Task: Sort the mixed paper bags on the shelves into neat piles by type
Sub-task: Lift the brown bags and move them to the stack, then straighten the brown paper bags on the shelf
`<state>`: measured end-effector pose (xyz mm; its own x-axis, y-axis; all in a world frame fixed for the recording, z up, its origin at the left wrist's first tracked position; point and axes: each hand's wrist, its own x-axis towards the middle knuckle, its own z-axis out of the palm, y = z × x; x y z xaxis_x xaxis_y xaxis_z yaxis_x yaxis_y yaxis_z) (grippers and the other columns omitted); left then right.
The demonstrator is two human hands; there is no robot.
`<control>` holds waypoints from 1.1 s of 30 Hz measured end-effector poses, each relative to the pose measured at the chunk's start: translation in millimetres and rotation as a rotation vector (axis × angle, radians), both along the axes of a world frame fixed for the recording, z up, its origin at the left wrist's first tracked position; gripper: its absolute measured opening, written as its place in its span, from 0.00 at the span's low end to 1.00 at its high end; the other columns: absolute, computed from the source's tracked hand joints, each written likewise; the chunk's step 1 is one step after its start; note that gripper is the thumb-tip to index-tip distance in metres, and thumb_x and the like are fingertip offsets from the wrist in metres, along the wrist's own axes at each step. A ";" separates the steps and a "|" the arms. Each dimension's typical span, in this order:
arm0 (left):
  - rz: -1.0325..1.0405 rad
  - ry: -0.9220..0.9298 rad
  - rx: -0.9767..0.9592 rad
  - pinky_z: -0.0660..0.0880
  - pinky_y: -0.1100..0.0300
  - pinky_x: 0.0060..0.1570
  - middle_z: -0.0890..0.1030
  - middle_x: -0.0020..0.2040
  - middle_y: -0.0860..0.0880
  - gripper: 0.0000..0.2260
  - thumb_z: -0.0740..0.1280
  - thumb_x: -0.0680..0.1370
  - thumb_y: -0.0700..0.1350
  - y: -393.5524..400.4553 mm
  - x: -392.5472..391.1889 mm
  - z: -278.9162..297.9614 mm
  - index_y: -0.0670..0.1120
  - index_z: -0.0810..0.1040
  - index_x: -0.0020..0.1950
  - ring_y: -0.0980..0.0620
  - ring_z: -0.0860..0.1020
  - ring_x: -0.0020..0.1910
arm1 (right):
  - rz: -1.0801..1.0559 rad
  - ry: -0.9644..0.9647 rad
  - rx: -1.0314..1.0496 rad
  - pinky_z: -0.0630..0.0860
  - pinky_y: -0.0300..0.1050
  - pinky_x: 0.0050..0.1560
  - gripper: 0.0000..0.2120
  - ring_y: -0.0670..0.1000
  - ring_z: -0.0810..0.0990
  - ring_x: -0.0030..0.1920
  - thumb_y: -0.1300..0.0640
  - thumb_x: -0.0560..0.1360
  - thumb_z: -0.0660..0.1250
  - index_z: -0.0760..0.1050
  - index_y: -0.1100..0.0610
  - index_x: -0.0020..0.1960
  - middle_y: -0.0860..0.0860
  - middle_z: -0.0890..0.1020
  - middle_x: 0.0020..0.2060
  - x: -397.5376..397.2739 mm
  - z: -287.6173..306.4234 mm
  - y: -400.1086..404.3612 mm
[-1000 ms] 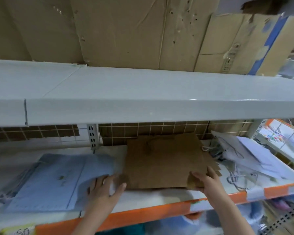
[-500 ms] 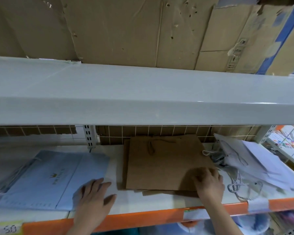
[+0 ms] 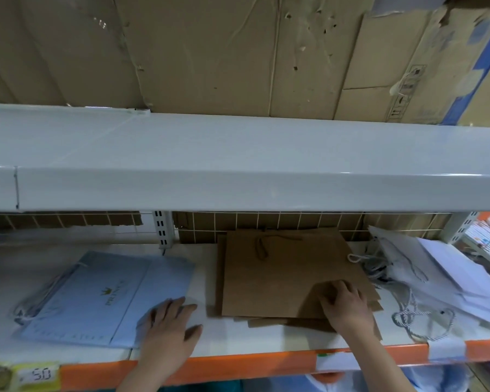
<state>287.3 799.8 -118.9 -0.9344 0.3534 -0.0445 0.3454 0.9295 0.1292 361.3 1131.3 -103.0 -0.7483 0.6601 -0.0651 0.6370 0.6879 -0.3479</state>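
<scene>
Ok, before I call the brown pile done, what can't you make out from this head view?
- Brown paper bags: how many are stacked; only offset edges show under the top one.
- Right hand: covers the pile's near right corner, hiding the alignment there.
- White bags: heaped and overlapping, count unclear; far end cut off by the frame edge.
- Blue bag: small print is too tiny; left hand covers its near corner.

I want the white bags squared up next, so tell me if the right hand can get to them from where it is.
Probably yes. The right hand rests on the brown bag pile, and the white bags lie directly beside it on the same shelf, with nothing between; only their loose rope handles might snag.
</scene>
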 end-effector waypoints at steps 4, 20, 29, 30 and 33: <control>-0.044 -0.092 0.116 0.50 0.54 0.74 0.58 0.76 0.57 0.22 0.54 0.80 0.59 -11.7 -10.3 0.5 0.60 0.60 0.74 0.54 0.54 0.76 | 0.003 -0.040 0.021 0.68 0.54 0.67 0.23 0.55 0.64 0.71 0.43 0.78 0.58 0.63 0.47 0.71 0.50 0.67 0.71 -2.1 14.4 -9.8; 0.060 0.280 0.319 0.78 0.54 0.42 0.84 0.48 0.51 0.27 0.49 0.71 0.61 -158.1 -23.9 62.5 0.51 0.82 0.53 0.47 0.83 0.42 | 0.497 0.166 -0.076 0.72 0.46 0.60 0.22 0.53 0.71 0.64 0.47 0.77 0.63 0.65 0.48 0.70 0.50 0.71 0.66 -29.8 57.7 -210.4; 0.196 0.337 0.345 0.72 0.52 0.50 0.82 0.50 0.54 0.19 0.55 0.73 0.57 -306.8 -4.8 89.6 0.51 0.81 0.52 0.47 0.81 0.47 | 0.551 0.305 -0.171 0.69 0.44 0.61 0.20 0.51 0.70 0.66 0.50 0.78 0.64 0.67 0.48 0.69 0.48 0.71 0.66 -39.6 71.2 -357.6; 0.216 0.328 0.340 0.71 0.52 0.51 0.82 0.52 0.55 0.21 0.53 0.74 0.58 -324.1 -2.8 90.7 0.52 0.81 0.54 0.47 0.81 0.49 | 0.560 0.303 -0.179 0.68 0.44 0.62 0.20 0.51 0.68 0.67 0.51 0.78 0.64 0.67 0.48 0.69 0.48 0.70 0.66 -41.2 69.4 -374.4; 0.269 0.370 0.364 0.71 0.51 0.50 0.83 0.50 0.54 0.25 0.50 0.72 0.61 -375.2 -2.3 88.1 0.52 0.82 0.51 0.46 0.82 0.49 | 0.587 0.301 -0.216 0.67 0.44 0.62 0.20 0.51 0.68 0.68 0.52 0.78 0.64 0.67 0.48 0.69 0.48 0.70 0.66 -46.0 63.9 -421.5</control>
